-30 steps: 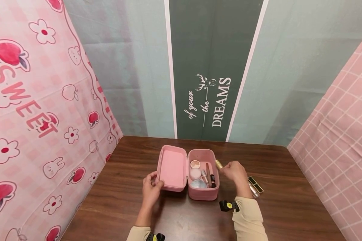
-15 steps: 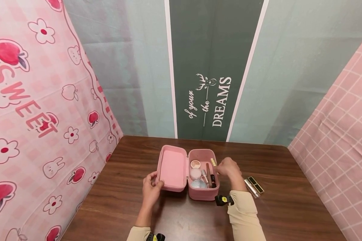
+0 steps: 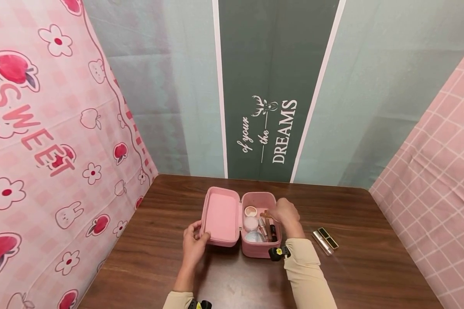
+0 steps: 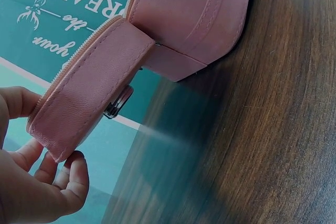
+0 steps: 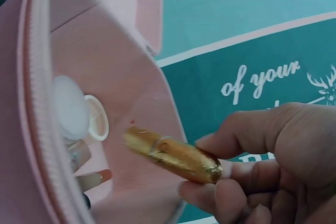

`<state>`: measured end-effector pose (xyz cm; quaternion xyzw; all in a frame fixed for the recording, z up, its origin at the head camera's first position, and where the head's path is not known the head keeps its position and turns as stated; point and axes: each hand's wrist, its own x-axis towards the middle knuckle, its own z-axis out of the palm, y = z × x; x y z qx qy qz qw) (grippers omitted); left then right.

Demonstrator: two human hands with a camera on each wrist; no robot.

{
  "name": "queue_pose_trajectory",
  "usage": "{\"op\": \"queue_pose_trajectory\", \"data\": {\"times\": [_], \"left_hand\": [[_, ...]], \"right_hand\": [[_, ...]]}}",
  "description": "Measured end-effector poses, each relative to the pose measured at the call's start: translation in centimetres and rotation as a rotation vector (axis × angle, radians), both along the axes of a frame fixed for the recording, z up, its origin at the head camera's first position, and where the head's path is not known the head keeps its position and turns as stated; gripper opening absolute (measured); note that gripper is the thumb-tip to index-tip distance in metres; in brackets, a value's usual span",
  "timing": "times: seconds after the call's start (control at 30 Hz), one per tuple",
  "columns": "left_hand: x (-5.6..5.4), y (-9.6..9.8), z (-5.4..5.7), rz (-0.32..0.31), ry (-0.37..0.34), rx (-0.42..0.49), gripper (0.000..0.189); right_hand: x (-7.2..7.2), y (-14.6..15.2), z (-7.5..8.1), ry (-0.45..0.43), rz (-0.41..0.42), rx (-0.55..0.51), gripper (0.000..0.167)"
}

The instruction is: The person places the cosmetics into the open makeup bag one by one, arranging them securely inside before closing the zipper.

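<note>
A pink cosmetic case (image 3: 260, 249) stands unzipped on the table, its lid (image 3: 221, 214) folded out to the left. My left hand (image 3: 195, 243) grips the lid's outer edge, thumb on one side and fingers beneath in the left wrist view. Over the case's right rim, my right hand (image 3: 287, 212) pinches a gold lipstick tube (image 5: 176, 154) between thumb and fingers, its far end pointing into the case. Inside lie a small round compact (image 3: 250, 211), a pale pink round jar (image 3: 251, 223), a bluish round item (image 3: 255, 237) and several slim makeup tubes (image 3: 273, 232).
Right of the case, a silver tube (image 3: 323, 243) lies beside a black case with gold edges (image 3: 328, 238) on the wooden table (image 3: 232, 283). Printed cloths hang behind the table (image 3: 178, 107) and along both sides.
My right hand has moved left from outside the case to over its right rim, carrying the gold lipstick tube inside. The left hand keeps its grip on the lid.
</note>
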<state>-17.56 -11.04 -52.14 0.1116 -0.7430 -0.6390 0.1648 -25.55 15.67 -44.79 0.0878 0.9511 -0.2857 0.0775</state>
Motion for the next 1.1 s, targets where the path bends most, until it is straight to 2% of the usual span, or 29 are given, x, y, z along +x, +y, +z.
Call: {"op": "queue_pose_trajectory", "data": {"times": [0.17,0.3,0.43,0.8,0.9,1.03,1.1], "left_hand": [[0.0,0.0,0.0,0.000,0.002,0.005,0.040],[0.0,0.0,0.1,-0.002,-0.008,0.004,0.040],[0.0,0.0,0.2,-0.004,-0.007,0.007,0.040],[0.1,0.0,0.2,-0.005,-0.004,0.013,0.040],[0.1,0.0,0.2,-0.003,-0.010,0.007,0.040],[0.1,-0.1,0.2,0.000,-0.020,-0.005,0.040],[0.1,-0.1,0.2,0.001,-0.021,-0.006,0.040]], "right_hand": [[-0.1,-0.6,-0.8,0.024,-0.039,0.010,0.029],[-0.1,-0.6,-1.1,0.012,-0.026,-0.012,0.022],[0.0,-0.4,-1.0,0.017,-0.007,-0.052,0.022],[0.4,-0.3,-1.3,0.043,0.014,-0.065,0.025],[0.8,0.0,-1.2,0.065,0.071,-0.069,0.025],[1.5,0.7,-0.7,0.139,0.220,-0.073,0.015],[1.9,1.0,-0.4,0.178,0.292,-0.064,0.023]]}}
